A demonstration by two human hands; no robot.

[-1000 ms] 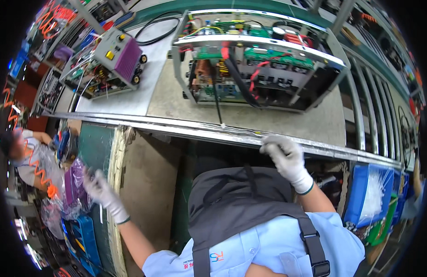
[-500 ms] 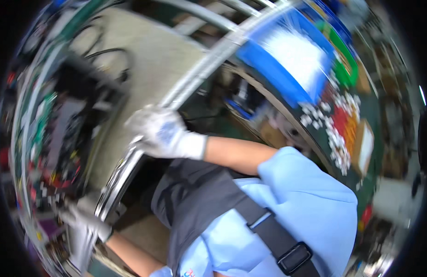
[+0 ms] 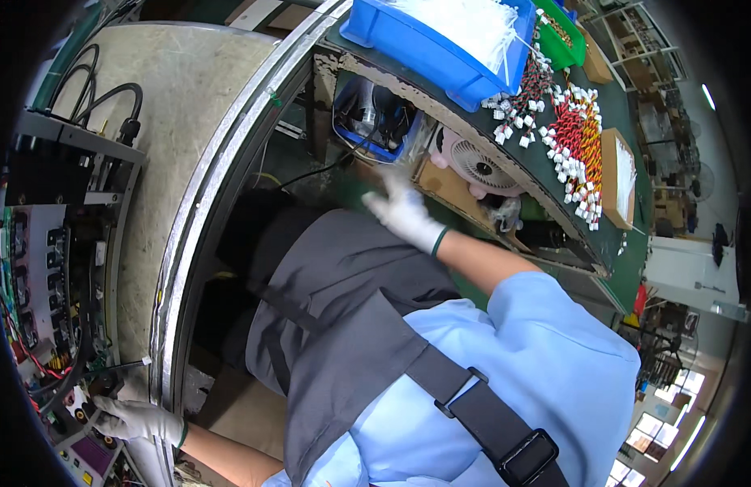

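Observation:
My left hand (image 3: pixel 142 420), in a white glove, lies at the lower left against an open electronic unit (image 3: pixel 75 321). Its fingers are stretched toward the unit's front, beside small black knobs and a purple display panel (image 3: pixel 93 454); no held object shows. My right hand (image 3: pixel 401 215), gloved too, hovers over my lap at the right of the metal bench edge (image 3: pixel 198 203). Its thumb stands apart from the fingers, whose tips are smeared by motion, and nothing shows in it.
A blue bin (image 3: pixel 440 45) of white strips and a green bin (image 3: pixel 561 40) stand on the right bench. Beside them lie red-yellow wire bundles (image 3: pixel 582 130) with white connectors and a cardboard box (image 3: pixel 617 178). Below are a blue crate (image 3: pixel 367 122) and a pink fan (image 3: pixel 477 162).
My right hand has left the metal bench edge and swung right, over my lap. My left hand stays by the unit. The whole view has turned, showing more of the room at the right.

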